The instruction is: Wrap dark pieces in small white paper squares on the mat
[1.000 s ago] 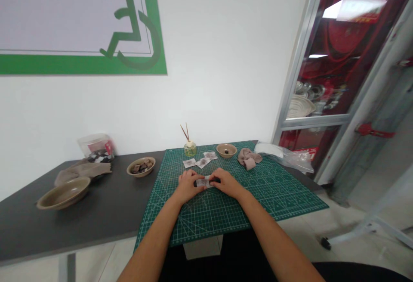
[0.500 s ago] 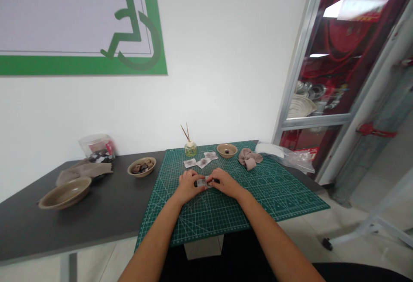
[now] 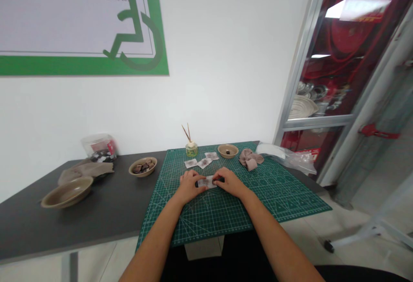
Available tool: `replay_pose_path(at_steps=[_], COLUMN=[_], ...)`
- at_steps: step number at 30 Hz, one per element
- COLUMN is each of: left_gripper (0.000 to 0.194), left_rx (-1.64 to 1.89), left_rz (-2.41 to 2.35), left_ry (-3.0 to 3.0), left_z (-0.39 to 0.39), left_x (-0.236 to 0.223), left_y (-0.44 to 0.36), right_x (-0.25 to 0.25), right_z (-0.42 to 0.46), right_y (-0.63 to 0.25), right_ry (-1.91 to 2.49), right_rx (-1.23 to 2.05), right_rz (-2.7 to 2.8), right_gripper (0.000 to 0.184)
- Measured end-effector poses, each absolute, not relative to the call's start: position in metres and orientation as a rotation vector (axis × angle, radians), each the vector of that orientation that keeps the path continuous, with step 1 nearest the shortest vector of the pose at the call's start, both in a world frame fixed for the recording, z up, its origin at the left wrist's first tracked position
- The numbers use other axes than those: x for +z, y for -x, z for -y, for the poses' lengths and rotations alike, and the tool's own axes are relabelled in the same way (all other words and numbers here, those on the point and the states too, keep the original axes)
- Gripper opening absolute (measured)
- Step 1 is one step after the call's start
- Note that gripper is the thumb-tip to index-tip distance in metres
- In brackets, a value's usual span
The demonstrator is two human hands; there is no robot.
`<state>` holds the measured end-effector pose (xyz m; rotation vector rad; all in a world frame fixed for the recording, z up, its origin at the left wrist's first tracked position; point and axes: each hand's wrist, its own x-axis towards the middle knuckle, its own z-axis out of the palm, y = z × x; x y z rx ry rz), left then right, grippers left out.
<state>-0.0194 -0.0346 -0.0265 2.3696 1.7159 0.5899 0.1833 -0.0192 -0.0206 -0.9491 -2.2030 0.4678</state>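
Note:
A small pale slip of paper (image 3: 207, 182) with a grey smudgy pattern lies on the green cutting mat (image 3: 222, 213). My left hand (image 3: 189, 186) holds it at the left, index finger along the far edge and thumb at the near edge. My right hand (image 3: 229, 182) is closed in a pinch at the slip's right end. A small dark piece shows at its fingertips; its kind is too small to tell. Just beyond my hands lie three similar slips (image 3: 204, 163), side by side and slightly overlapping.
Behind the slips stand a reed diffuser (image 3: 191, 149) and a bowl (image 3: 228, 150) with a small dark piece inside. A crumpled brown cloth (image 3: 251, 159) and plastic bag (image 3: 287, 158) lie right. Leftward are a bowl of dark pieces (image 3: 143, 167), a larger bowl (image 3: 67, 192) and a clear tub (image 3: 99, 147).
My right hand has slid slightly right along the slip, and more of the patterned surface shows between my hands. My left hand stays in place on it.

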Motion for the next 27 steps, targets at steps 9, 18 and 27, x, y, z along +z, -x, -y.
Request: replay_pose_path(at_steps=[9, 18, 27], left_gripper=[0.036, 0.037, 0.037], left_rx=[0.597, 0.578, 0.592], left_rz=[-1.706, -1.709, -1.709], left_ry=[-2.358, -2.36, -2.367], left_z=[0.0365, 0.0369, 0.0353], left_x=[-0.0242, -0.0227, -0.0255], left_y=[0.0194, 0.0195, 0.0194], right_x=[-0.0202, -0.0178, -0.0187], right_z=[0.0196, 0.0211, 0.0209], right_y=[-0.1775, -0.1789, -0.1798], right_ry=[0.888, 0.925, 0.953], right_rx=[0.488, 0.495, 0.489], right_rz=[2.247, 2.257, 2.237], right_gripper=[0.015, 0.016, 0.012])
